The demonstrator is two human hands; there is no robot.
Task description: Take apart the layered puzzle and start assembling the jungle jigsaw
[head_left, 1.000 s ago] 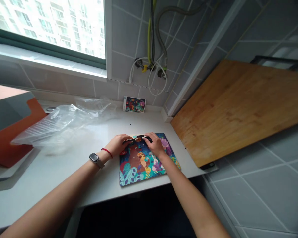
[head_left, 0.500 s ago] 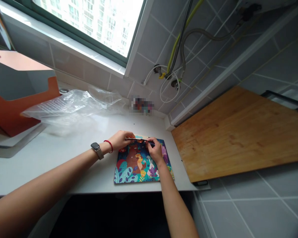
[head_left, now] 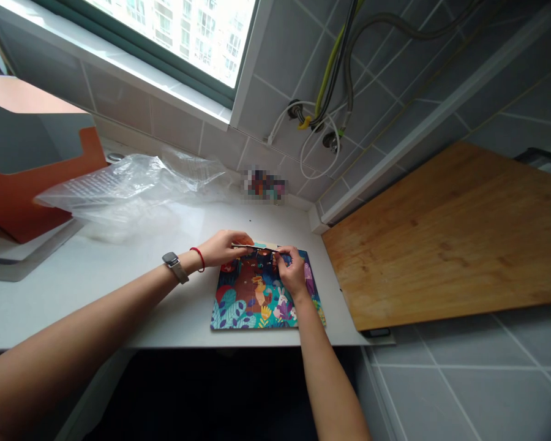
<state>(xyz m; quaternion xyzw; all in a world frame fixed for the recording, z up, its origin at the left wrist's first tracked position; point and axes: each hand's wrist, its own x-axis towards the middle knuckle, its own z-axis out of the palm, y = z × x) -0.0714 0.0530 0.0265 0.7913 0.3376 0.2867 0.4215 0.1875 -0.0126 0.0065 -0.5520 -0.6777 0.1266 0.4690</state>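
A colourful jigsaw puzzle (head_left: 257, 306) with a rabbit, a fox-like animal and plants lies flat near the counter's front edge. Over its far part, a thin strip of puzzle pieces (head_left: 261, 247) is tilted up and seen almost edge-on. My left hand (head_left: 227, 246), wearing a watch and a red band at the wrist, pinches the left end of that strip. At the strip's right end, the fingers of my right hand (head_left: 292, 269) are closed on it. A pale patch of the puzzle's tray shows just behind the strip.
Crumpled clear plastic (head_left: 138, 184) lies on the white counter (head_left: 165, 312) at the back left, beside an orange box (head_left: 41, 190). A pixelated item (head_left: 264, 185) stands by the wall. To the right leans a wooden board (head_left: 450, 239); hoses (head_left: 344, 79) hang above.
The view has shifted slightly. Both hands keep their grip on the strip, and the right fingers have shifted a little at its right end.
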